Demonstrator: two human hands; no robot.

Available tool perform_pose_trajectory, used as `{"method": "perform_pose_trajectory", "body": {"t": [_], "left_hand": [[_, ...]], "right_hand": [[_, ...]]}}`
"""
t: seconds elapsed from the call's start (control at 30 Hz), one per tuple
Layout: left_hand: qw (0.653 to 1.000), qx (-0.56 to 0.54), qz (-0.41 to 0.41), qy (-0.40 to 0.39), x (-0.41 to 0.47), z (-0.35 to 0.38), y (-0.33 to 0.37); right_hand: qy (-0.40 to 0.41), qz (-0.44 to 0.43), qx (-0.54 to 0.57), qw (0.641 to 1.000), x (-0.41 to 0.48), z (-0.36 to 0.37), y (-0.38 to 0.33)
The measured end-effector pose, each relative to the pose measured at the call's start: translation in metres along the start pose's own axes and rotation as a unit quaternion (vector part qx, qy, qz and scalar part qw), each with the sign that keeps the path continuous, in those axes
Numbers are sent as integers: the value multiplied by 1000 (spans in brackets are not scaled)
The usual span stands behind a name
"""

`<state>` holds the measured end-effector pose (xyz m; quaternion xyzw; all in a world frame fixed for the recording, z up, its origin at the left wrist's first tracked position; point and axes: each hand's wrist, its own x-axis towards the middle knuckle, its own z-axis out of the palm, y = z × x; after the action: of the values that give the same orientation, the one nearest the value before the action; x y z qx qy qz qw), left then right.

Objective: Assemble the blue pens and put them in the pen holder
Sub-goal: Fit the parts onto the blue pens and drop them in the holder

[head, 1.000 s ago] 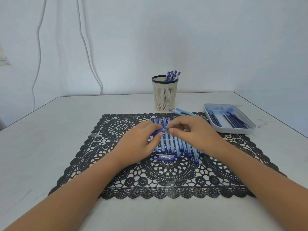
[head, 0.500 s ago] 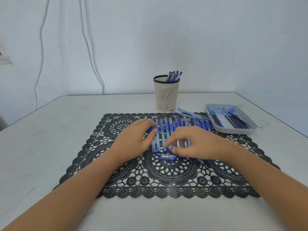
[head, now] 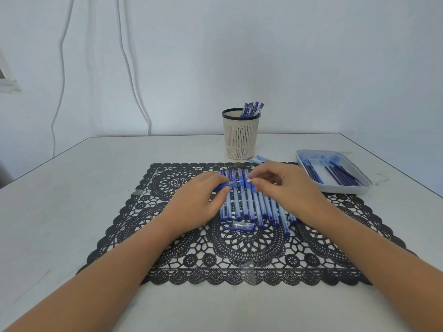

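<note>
**penfan22:** so what are the hands up to here?

**deskcam_joe:** Both are over the far half of the black lace mat [head: 239, 257]. The left hand [head: 199, 200] pinches a blue piece [head: 224, 186] between thumb and forefinger, with the pointy end aimed right. The right hand [head: 285, 190] has thumb and forefinger pressed on a small bit [head: 249, 180], and its other fingers are loosely curled. The bit is too tiny to tell what it is. The two things are close together, but I can't tell if they touch.

**penfan22:** and the rest of the pen stuff?

**deskcam_joe:** A row of barrels [head: 244, 203] lies side by side on the mat right under the hands, partly hidden by the right one. One cap [head: 242, 226] lies crosswise just in front of the row. The holder [head: 241, 140] stands upright on the tabletop [head: 84, 188] past the mat's far edge, with a few pens [head: 253, 109] leaning at its right side. A couple of loose parts [head: 259, 159] lie at its foot. Off to the right, a white tray [head: 340, 189] holds dark refills [head: 335, 172].
</note>
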<state>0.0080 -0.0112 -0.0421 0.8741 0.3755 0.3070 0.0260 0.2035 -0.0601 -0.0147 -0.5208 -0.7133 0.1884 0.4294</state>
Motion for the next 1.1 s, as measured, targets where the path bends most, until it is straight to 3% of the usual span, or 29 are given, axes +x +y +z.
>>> {"method": "perform_pose_trajectory", "body": {"t": [0.1,0.63,0.77,0.97,1.1], "left_hand": [[1000,2,7,-1,0,0,2],[999,1,50,12,-1,2,12],[997,12,69,20,-2,2,15],[997,15,79,23,-1,3,18],[996,20,82,27,-1,2,18]], "right_hand": [[23,11,18,1000,1,1,2],[-19,-16,7,1000,1,8,3],[-28,-6,-62,998,-2,9,0],[-91,4,-47,995,-3,4,-2],[-80,1,-74,994,-3,3,-3]]}}
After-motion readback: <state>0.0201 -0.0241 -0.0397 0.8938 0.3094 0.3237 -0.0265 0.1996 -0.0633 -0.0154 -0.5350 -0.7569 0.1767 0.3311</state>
